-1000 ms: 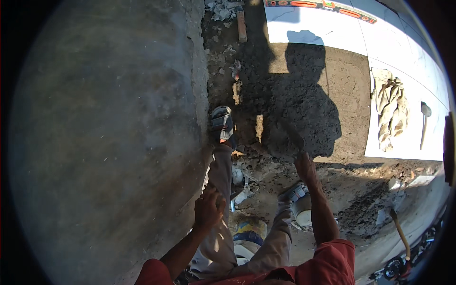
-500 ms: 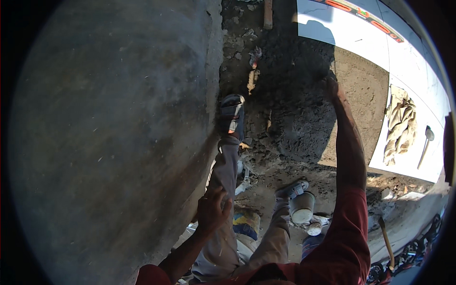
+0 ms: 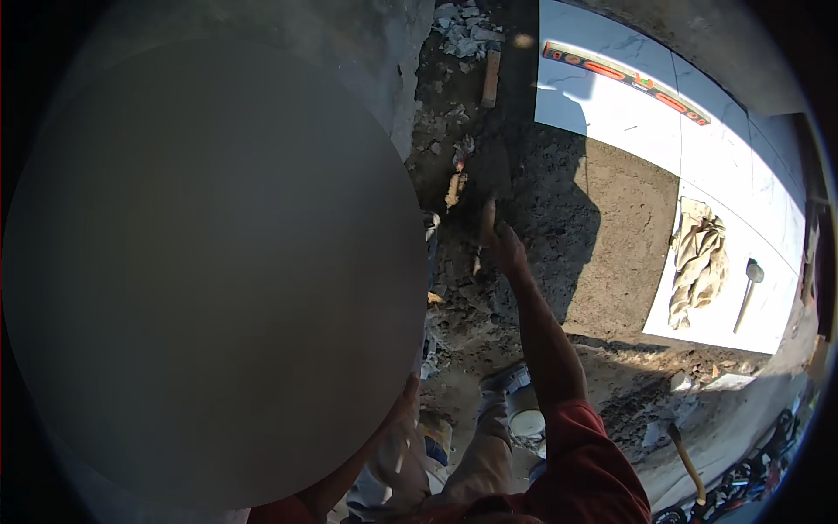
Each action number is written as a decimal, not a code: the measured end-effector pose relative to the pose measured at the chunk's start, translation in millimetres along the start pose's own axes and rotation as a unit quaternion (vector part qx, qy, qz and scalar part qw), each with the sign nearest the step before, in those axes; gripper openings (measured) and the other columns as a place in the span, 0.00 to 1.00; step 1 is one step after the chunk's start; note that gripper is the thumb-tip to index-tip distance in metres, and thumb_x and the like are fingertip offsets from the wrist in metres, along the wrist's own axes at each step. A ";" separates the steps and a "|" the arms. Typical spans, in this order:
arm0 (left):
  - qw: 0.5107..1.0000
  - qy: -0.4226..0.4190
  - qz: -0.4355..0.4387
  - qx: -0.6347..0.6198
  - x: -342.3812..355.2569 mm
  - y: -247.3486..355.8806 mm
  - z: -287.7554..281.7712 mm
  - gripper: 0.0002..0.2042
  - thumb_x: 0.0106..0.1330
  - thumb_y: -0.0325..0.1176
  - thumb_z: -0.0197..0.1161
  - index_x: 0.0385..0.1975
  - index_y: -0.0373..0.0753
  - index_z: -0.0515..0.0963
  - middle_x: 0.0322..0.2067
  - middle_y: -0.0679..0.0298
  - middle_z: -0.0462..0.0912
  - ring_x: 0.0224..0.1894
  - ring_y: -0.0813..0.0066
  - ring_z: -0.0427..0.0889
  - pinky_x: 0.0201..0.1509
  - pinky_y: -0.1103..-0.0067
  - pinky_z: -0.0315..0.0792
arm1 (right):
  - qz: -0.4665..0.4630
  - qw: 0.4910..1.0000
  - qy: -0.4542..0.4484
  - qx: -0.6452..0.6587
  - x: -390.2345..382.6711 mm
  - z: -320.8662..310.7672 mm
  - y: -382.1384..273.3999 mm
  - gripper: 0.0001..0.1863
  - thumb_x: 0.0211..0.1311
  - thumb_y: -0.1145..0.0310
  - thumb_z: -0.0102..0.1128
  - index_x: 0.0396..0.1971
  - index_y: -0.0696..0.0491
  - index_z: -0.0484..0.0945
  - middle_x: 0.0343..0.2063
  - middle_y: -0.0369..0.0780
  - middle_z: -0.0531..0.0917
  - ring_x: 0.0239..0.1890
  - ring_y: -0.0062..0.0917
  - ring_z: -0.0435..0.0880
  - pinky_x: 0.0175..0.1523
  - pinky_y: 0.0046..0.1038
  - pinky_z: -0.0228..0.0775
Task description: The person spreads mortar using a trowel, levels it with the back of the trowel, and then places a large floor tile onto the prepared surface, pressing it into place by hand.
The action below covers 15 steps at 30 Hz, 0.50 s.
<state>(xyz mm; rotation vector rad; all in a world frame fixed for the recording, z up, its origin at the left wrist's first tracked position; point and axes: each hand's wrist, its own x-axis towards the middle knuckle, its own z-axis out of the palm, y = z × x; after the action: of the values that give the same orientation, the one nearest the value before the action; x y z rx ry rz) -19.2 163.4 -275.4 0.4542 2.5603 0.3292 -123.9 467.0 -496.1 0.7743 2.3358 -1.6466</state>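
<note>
My right hand (image 3: 508, 249) is closed around the wooden handle of a trowel (image 3: 488, 218). Its dark blade points away from me over the shaded left part of a grey mortar bed (image 3: 628, 214), hard to make out against it. My left hand (image 3: 409, 393) is by my left leg. A big blurred grey round shape (image 3: 218, 262) very close to the camera covers much of that hand, so its fingers are mostly hidden.
White tiles (image 3: 602, 109) border the mortar, bearing a red-and-black spirit level (image 3: 624, 80), a crumpled cloth (image 3: 698, 262) and a mallet (image 3: 750, 293). A brick-like block (image 3: 491, 80) lies among rubble at far left. Buckets (image 3: 526, 423) stand by my feet; a wooden handle (image 3: 690, 463) leans lower right.
My right hand has swung left across the mortar, and the trowel handle now shows. The view has shifted, and the grey round shape now hides most of the left side.
</note>
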 end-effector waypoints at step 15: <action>0.950 0.073 -0.132 -0.273 -154.5 -11.9 24.8 0.17 0.64 0.44 0.54 0.41 0.36 0.75 0.39 0.53 0.79 0.45 0.56 0.78 0.48 0.66 0.71 | 0.280 0.945 -0.157 -0.067 -613.4 -218.7 213.4 0.11 0.53 0.66 0.61 0.34 0.55 0.78 0.36 0.44 0.79 0.34 0.29 0.80 0.34 0.30 0.73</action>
<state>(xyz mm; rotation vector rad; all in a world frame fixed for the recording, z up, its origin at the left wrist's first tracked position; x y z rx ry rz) 116.2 97.6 -231.2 -0.1218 2.4787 0.9627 537.1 531.4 -326.9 0.9518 1.7670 -1.2417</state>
